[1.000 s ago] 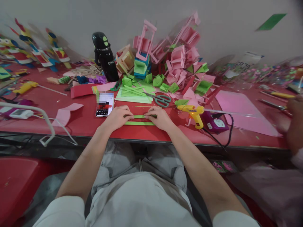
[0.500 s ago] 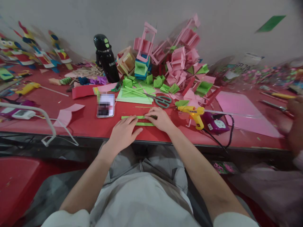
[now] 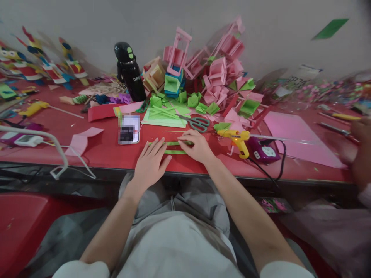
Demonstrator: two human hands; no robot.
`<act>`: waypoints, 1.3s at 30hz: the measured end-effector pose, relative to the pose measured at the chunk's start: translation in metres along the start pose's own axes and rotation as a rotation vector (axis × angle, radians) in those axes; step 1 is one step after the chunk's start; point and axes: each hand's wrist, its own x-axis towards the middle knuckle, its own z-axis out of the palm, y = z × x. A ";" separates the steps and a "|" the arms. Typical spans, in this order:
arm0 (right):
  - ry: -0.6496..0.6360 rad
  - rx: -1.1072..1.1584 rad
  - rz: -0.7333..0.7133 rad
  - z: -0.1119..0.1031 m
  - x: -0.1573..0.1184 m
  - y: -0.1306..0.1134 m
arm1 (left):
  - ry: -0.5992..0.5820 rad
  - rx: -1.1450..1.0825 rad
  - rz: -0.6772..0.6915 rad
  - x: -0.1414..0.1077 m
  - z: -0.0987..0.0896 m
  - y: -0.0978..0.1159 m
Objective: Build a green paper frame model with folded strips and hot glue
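Two narrow green paper strips lie one behind the other on the red table (image 3: 110, 154), the nearer strip (image 3: 175, 151) showing between my hands. My left hand (image 3: 150, 162) rests flat with its fingers apart over the left part of the strips. At the right end, my right hand (image 3: 197, 146) has its fingertips down on the farther strip (image 3: 173, 143), bent inward; whether they pinch it is hard to make out. Just behind are grey-handled scissors (image 3: 198, 124) and a stack of green paper (image 3: 165, 120) with cut strips on it.
A yellow glue gun (image 3: 239, 141) lies right of my right hand, beside a purple socket block (image 3: 264, 150). A phone (image 3: 129, 129) and black bottle (image 3: 131, 73) stand left. Pink and green folded paper pieces (image 3: 218, 71) pile up behind. Another person's hand (image 3: 361, 135) is at far right.
My left hand has shifted slightly left and its fingers have spread and straightened. My right hand's fingertips have moved slightly over the farther strip.
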 end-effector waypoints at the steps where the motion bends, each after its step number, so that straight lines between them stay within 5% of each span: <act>1: 0.032 0.013 -0.004 -0.002 0.000 -0.002 | -0.003 -0.001 0.005 0.000 -0.001 0.000; 7: 0.159 0.037 0.017 -0.019 -0.002 -0.014 | -0.017 -0.021 0.082 -0.002 -0.004 0.002; 13: -0.070 0.001 0.058 -0.045 -0.032 -0.005 | 0.075 -0.189 -0.067 -0.003 -0.008 -0.005; 18: -0.151 -0.074 0.156 -0.061 -0.053 0.005 | 0.021 -0.088 -0.166 0.002 -0.017 -0.013; 30: -0.253 -0.029 0.225 -0.062 -0.041 0.003 | -0.176 -0.188 -0.146 0.017 -0.033 -0.020; 39: -0.273 0.053 0.334 -0.066 -0.037 -0.007 | -0.168 -0.310 -0.150 0.017 -0.031 -0.021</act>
